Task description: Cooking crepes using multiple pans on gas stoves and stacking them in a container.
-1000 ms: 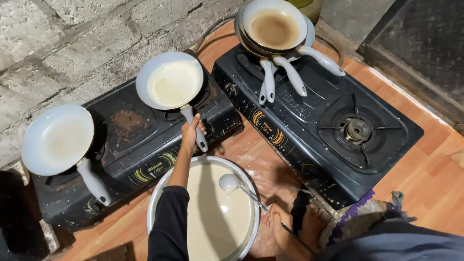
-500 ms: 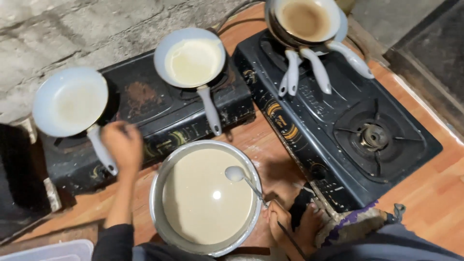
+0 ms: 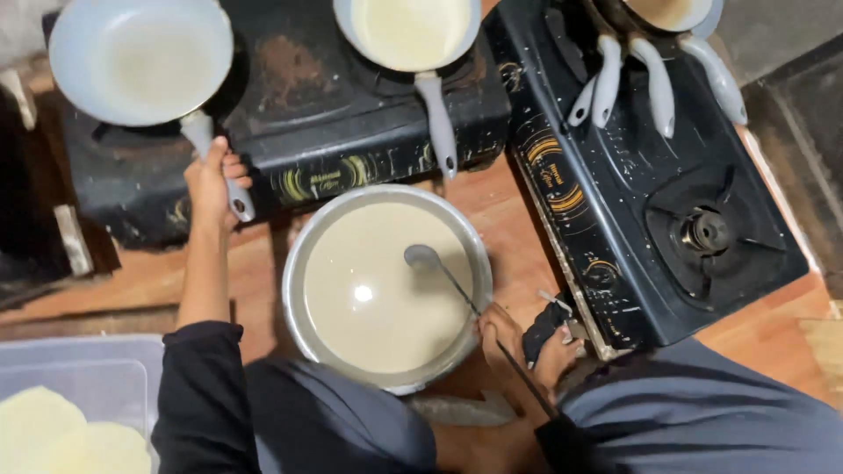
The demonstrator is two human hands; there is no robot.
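My left hand [image 3: 213, 180] is closed around the grey handle of a pale blue frying pan [image 3: 132, 57] that sits on the left burner of a black two-burner stove [image 3: 299, 132]. The pan holds a thin pale layer of batter. A second pan with pale batter [image 3: 406, 31] sits on the stove's right burner, handle pointing towards me. Below, a wide metal bowl of cream batter [image 3: 303, 263] stands on the wooden floor, a ladle [image 3: 423, 257] leaning in it. My right hand is out of sight; a foot in a dark sandal [image 3: 514, 338] rests by the ladle's handle.
A second black stove [image 3: 650, 211] stands at the right, with stacked pans [image 3: 667, 13] on its far burner and a bare near burner [image 3: 705, 230]. A clear plastic tub [image 3: 79, 386] at the bottom left holds pale round crepes [image 3: 53, 434]. My knees fill the bottom edge.
My left hand left the middle pan's handle, swung left and took hold of the left pan's handle. The view has dropped lower and closer to the bowl.
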